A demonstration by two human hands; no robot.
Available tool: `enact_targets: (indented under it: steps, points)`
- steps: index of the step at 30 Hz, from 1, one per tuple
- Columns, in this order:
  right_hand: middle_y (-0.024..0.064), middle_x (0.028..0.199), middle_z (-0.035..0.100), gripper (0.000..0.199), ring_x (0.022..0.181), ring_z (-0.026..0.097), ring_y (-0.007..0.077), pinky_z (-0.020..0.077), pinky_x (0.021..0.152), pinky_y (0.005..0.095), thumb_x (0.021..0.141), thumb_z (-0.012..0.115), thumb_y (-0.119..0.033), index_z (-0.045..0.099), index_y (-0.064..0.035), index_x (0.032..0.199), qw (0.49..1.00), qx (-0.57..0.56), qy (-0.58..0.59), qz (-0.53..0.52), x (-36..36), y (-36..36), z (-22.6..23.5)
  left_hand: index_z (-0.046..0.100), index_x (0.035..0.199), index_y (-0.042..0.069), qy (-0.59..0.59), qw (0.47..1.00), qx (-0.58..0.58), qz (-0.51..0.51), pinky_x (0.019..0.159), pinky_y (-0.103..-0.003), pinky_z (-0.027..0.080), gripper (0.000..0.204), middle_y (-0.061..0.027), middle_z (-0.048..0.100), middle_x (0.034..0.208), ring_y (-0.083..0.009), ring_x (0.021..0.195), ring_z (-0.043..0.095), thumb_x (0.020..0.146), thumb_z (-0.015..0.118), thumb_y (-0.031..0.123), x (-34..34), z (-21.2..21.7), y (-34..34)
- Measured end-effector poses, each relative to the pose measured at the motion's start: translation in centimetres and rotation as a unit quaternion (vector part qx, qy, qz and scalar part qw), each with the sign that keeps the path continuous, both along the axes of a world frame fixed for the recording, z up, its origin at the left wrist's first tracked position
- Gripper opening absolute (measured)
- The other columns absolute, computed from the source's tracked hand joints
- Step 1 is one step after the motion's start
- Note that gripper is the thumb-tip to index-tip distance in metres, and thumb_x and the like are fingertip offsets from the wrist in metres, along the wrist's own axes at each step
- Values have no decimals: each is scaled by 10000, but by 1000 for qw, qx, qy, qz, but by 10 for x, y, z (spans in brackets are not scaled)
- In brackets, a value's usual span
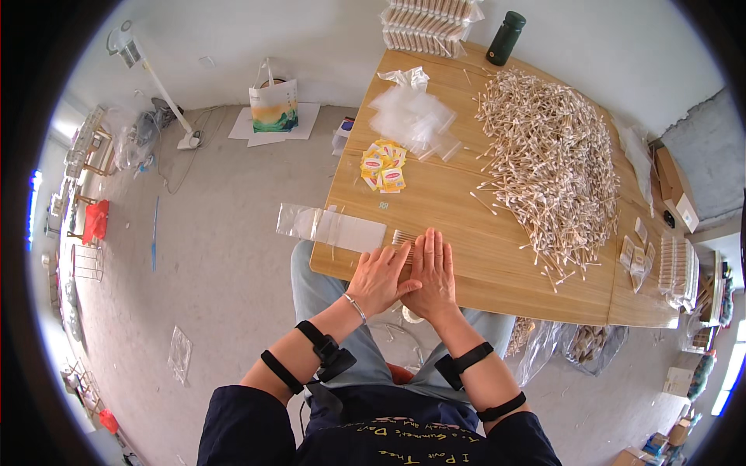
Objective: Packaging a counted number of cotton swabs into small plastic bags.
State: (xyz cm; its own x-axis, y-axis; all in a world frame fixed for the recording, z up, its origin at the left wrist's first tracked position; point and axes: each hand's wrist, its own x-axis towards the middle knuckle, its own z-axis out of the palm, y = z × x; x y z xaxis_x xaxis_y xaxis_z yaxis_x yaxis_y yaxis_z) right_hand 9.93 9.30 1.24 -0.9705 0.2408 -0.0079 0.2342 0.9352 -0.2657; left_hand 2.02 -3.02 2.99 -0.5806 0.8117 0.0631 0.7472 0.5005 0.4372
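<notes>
A small row of cotton swabs (402,236) lies side by side at the table's near edge, mostly covered by my hands. My right hand (434,272) is flat over the row, its fingers stretched out and together. From the left, my left hand (378,278) rests its slightly bent fingers against the swabs, with its thumb touching the right hand. Neither hand visibly grasps anything. Just left of them lies a clear plastic bag (298,222) with a white card (361,233) beside it, and a few loose swabs on top.
A large heap of cotton swabs (552,155) covers the table's right side. Farther back are clear bags (412,116), yellow printed cards (392,180), stacked swab packs (427,39) and a dark green bottle (506,39). More packs (678,268) stand at the right corner of the wooden table (513,291).
</notes>
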Motion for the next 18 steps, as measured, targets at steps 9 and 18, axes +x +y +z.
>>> enact_targets:
  steps: [9,18]
  points:
    - [265,1530,162,774,1446,117,388,101,1172,484,842,524,-350,260,80,1429,1000,0,17,1,-1,1,-3,400,1382,26,-23,999,-24,6,875,-436,406,839,-146,568,1104,-313,1034,547,858,426,681,-3,7,4]
    - [298,1499,217,786,1421,180,422,142,1154,512,829,557,-366,285,90,1409,996,7,87,6,-5,3,-9,345,1420,53,-47,996,-72,3,890,-437,404,651,-146,571,1178,-317,1092,547,929,488,456,-10,9,11]
